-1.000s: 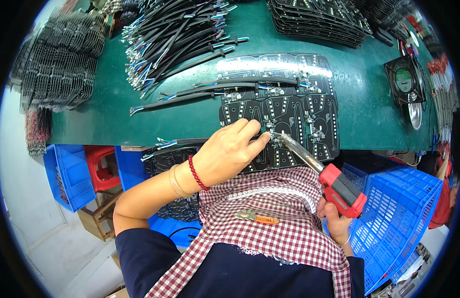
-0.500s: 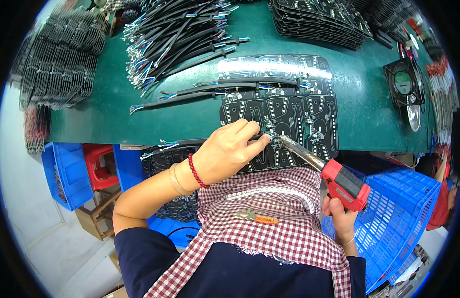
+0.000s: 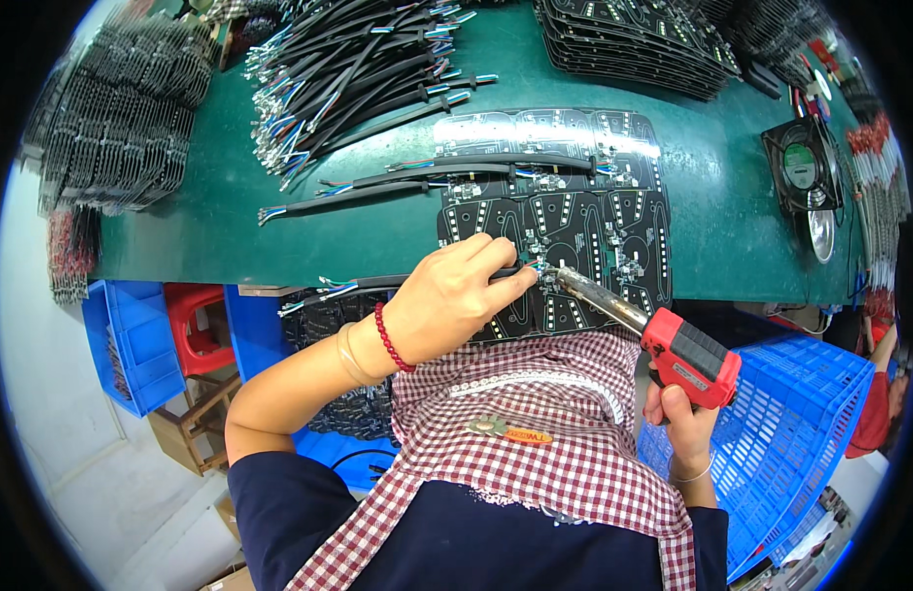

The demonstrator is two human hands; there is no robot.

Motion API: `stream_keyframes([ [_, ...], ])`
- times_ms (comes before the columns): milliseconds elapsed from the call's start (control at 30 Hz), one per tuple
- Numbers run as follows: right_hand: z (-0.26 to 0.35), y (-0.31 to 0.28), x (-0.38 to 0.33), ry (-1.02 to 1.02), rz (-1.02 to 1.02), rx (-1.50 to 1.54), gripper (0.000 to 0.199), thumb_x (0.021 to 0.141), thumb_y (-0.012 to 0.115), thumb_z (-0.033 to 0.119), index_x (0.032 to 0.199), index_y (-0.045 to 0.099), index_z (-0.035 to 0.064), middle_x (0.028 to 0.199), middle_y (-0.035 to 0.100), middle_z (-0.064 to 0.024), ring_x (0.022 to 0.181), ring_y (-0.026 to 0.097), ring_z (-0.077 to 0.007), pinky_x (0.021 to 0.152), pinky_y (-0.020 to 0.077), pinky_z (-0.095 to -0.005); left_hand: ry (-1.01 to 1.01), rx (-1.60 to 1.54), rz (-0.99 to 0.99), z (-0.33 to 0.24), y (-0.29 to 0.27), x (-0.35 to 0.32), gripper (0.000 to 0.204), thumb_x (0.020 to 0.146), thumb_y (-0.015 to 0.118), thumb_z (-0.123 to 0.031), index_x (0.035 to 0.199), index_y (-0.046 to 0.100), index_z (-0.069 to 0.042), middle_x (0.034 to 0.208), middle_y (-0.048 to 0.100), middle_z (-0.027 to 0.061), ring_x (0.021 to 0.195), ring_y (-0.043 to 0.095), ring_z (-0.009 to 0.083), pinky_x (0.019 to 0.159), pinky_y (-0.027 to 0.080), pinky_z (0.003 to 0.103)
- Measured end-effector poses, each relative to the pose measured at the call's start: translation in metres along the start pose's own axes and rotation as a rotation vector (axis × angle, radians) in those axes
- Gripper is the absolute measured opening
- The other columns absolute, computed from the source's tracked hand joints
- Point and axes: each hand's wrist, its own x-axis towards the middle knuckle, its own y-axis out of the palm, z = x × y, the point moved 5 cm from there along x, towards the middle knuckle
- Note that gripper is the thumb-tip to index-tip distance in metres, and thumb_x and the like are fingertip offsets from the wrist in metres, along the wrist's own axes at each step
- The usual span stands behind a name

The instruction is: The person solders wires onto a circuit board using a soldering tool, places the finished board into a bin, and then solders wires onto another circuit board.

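My left hand (image 3: 463, 291) pinches a black-sleeved cable (image 3: 370, 283), its coloured wire ends resting on a black circuit board panel (image 3: 574, 222) at the near edge of the green table. In my right hand (image 3: 681, 414) is a red and black soldering gun (image 3: 689, 357). Its metal tip points up and left and meets the panel beside the wire ends, close to my left fingertips. Whether the tip touches the wires is too small to tell. Across the panel's far part lie more sleeved cables (image 3: 476, 169), their right ends on the board.
A heap of sleeved cables (image 3: 363, 79) lies at the far left, beside stacked boards (image 3: 116, 108). Another board stack (image 3: 639, 44) stands at the far right, near a small black fan (image 3: 801, 163). Blue crates (image 3: 772, 433) flank me below the table (image 3: 220, 241).
My right hand and the soldering gun's body have risen and shifted slightly right, while the tip stays at the same place. My left hand is almost still on the cable.
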Motion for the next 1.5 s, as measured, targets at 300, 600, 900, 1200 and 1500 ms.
stream_keyframes([
  [300, 0.003, 0.001, 0.003, -0.019, 0.027, -0.049, 0.04, 0.088, 0.064, 0.035, 0.099, 0.056, -0.0033, 0.062, 0.056, -0.0073, 0.046, 0.049, -0.0094, 0.043, 0.0385, -0.0225, 0.008, 0.001, 0.002, -0.001, 0.001, 0.0, 0.033, 0.07, 0.062, -0.002, 0.102, 0.066, -0.008, 0.085, 0.054, 0.0065, 0.073, 0.056, 0.0208, 0.061, 0.048, 0.032],
  [600, 0.008, -0.002, 0.005, 0.001, 0.016, -0.059, 0.045, 0.088, 0.063, 0.036, 0.106, 0.054, -0.005, 0.06, 0.056, -0.0077, 0.044, 0.047, -0.0094, 0.041, 0.0377, -0.0219, 0.01, 0.0, -0.004, -0.002, 0.001, 0.001, 0.032, 0.07, 0.062, -0.002, 0.101, 0.065, -0.007, 0.085, 0.054, 0.0065, 0.073, 0.056, 0.0209, 0.061, 0.048, 0.032],
  [900, 0.002, -0.003, 0.005, -0.022, -0.018, 0.028, 0.047, 0.09, 0.061, 0.036, 0.11, 0.052, -0.006, 0.057, 0.054, -0.008, 0.042, 0.046, -0.0104, 0.04, 0.0372, -0.0222, 0.01, 0.008, -0.001, -0.003, 0.0, 0.003, 0.032, 0.069, 0.061, -0.002, 0.101, 0.065, -0.006, 0.085, 0.053, 0.0068, 0.073, 0.056, 0.0212, 0.061, 0.048, 0.032],
  [1200, -0.002, 0.002, 0.003, -0.019, -0.006, -0.007, 0.041, 0.09, 0.062, 0.034, 0.101, 0.053, -0.004, 0.059, 0.054, -0.0068, 0.045, 0.047, -0.01, 0.042, 0.0387, -0.0236, 0.026, 0.047, 0.013, -0.007, -0.002, 0.004, 0.031, 0.071, 0.06, -0.003, 0.101, 0.065, -0.004, 0.086, 0.053, 0.0079, 0.074, 0.054, 0.0212, 0.063, 0.048, 0.032],
  [1500, -0.002, 0.002, 0.0, -0.06, -0.006, 0.004, 0.045, 0.09, 0.061, 0.034, 0.109, 0.053, -0.0063, 0.061, 0.055, -0.0077, 0.046, 0.048, -0.0101, 0.043, 0.0396, -0.0239, 0.017, 0.059, 0.024, -0.006, -0.001, 0.002, 0.034, 0.071, 0.059, -0.003, 0.105, 0.064, -0.004, 0.088, 0.055, 0.0082, 0.075, 0.056, 0.0215, 0.065, 0.049, 0.032],
])
